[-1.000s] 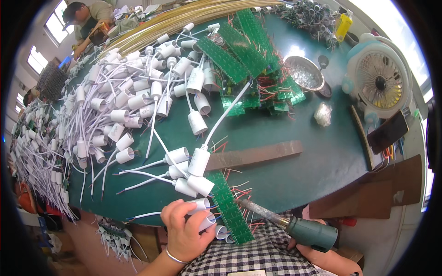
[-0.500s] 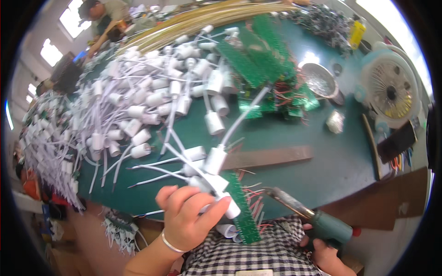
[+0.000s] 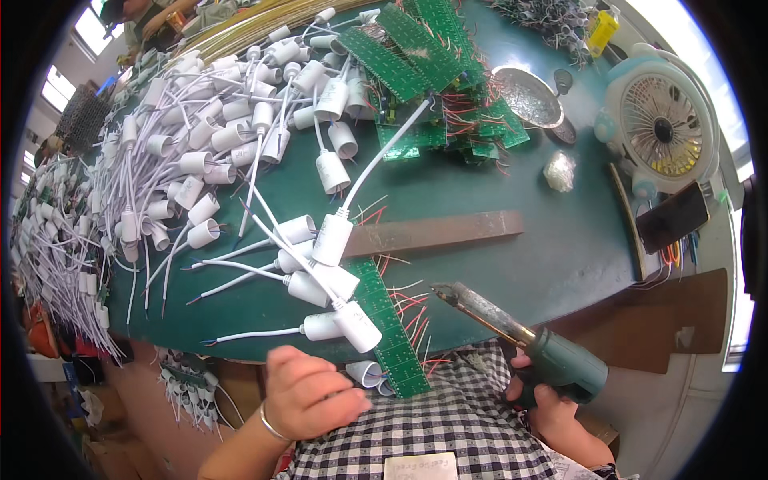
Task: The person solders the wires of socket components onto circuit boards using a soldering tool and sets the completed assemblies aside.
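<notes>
My left hand (image 3: 314,396) is over the checked apron, its fingers loosely bent and apart, with nothing visible in them. Just beyond it, a white lamp holder with a cable (image 3: 358,326) lies tilted on several others, against the left side of a narrow green circuit board strip (image 3: 392,340). Red and white wires stick out along the strip's right edge. My right hand (image 3: 544,400) grips a green soldering gun (image 3: 570,366) by its handle. The gun's metal tip (image 3: 445,293) points up and left, apart from the strip. Another holder (image 3: 364,373) sits at the strip's near end.
A brown bar (image 3: 440,232) lies across the green table beyond the strip. White lamp holders (image 3: 200,164) are heaped left, circuit boards (image 3: 420,56) at the back. A metal bowl (image 3: 528,96), fan (image 3: 664,128) and phone (image 3: 674,218) stand right. Another person (image 3: 144,20) is far left.
My left hand has let go of the white lamp holder and drawn back toward me. The view has shifted, so the table items appear higher and further left. My right hand still holds the soldering gun.
</notes>
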### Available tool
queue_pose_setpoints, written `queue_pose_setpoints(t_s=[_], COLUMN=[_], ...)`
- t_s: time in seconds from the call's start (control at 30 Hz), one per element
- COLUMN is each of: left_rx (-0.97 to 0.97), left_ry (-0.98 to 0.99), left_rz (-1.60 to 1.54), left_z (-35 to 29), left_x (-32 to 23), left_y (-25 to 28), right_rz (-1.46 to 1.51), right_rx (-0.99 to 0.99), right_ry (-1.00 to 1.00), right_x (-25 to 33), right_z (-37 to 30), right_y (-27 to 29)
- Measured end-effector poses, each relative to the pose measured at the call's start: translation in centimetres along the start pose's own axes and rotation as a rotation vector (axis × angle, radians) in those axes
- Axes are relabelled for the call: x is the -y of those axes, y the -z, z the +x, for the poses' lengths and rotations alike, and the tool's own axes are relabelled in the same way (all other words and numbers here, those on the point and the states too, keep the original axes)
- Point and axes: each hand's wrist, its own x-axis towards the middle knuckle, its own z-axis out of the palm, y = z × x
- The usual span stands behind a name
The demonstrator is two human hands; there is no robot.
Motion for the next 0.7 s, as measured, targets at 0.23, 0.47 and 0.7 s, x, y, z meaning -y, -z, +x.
queue_pose_setpoints(t_s=[0.23, 0.47, 0.7], left_rx=[0.158, 0.100, 0.051], left_ry=[0.149, 0.222, 0.320], left_rz=[0.040, 0.043, -0.024], left_z=[-1.0, -2.0, -2.1], left_x=[-2.5, -3.1, -3.9], left_y=[-2.7, -3.3, -2.7], right_rz=[-0.039, -0.052, -0.015], right_rx=[0.134, 0.131, 0.131], right_ry=[0.017, 0.042, -0.004], right_x=[-0.9, -1.4, -1.7], right_z=[-1.1, -2.9, -3.6], right_y=[1.6, 2.2, 2.8])
